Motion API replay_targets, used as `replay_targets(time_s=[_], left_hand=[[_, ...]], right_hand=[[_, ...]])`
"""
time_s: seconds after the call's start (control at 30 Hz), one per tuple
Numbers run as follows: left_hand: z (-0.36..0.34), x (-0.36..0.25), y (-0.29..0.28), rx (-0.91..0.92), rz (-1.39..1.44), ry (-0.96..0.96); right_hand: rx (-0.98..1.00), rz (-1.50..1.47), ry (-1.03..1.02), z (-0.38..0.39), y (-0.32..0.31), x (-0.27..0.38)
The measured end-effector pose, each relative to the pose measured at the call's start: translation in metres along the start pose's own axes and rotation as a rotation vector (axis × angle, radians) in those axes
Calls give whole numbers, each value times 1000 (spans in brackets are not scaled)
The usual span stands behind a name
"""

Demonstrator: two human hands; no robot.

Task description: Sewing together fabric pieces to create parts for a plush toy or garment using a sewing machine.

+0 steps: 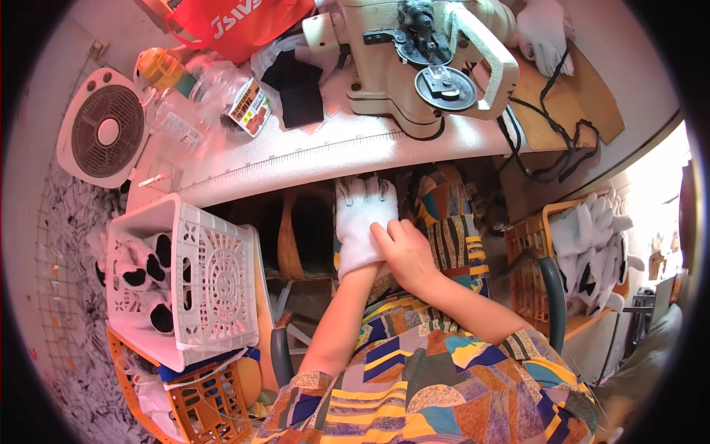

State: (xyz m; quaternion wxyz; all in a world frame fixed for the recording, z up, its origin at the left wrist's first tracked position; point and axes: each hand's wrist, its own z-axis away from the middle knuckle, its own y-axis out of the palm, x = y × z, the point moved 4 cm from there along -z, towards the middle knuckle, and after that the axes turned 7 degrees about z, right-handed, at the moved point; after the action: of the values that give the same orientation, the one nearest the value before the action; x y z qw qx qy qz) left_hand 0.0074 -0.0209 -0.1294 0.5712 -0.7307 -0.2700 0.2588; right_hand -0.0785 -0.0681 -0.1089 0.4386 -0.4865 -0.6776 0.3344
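Hands meeting near picture centre, just below the front edge of the worktop (310, 159). Left hand (364, 222) inside a white glove (355, 248), fingers spread and pointing toward 12 o'clock, nothing gripped. Right hand (407, 255) bare, coming in from 4 o'clock, fingers curled over the glove's cuff side and pinching the white fabric there, touching the left wrist area. Lap below both, covered by a patterned garment (444, 370) in yellow, blue and black. At 12 o'clock on the worktop, a cream sewing machine (414, 66) with a dark round wheel on its head; black cord (551, 148) trailing from it toward 2 o'clock across a brown board (592, 103). More white gloves (547, 33) lying at 1 o'clock, beyond the machine. Black cloth piece (299, 89) just left of the machine, clear plastic bottles (214, 103) beside it, a red bag (237, 26) at 11 o'clock. White round fan (103, 133) at 10 o'clock. At 9 o'clock, well apart from the hands, a white lattice basket (214, 281) holding white-and-black gloves; an orange basket (207, 407) under it toward 7 o'clock. At 3 o'clock, another orange basket (529, 259) heaped with a pile of white gloves (592, 244).
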Motion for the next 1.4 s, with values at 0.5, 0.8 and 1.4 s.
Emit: replay_targets(time_s=[0.5, 0.8, 1.4], left_hand=[[0, -2, -16, 94, -87, -184], [-4, -4, -21, -64, -207, -168], [-7, -3, -46, -117, 371, 20]], right_hand=[[-343, -11, -319, 9, -12, 26], [-58, -333, 317, 36, 5, -9], [-290, -81, -371, 14, -26, 26]])
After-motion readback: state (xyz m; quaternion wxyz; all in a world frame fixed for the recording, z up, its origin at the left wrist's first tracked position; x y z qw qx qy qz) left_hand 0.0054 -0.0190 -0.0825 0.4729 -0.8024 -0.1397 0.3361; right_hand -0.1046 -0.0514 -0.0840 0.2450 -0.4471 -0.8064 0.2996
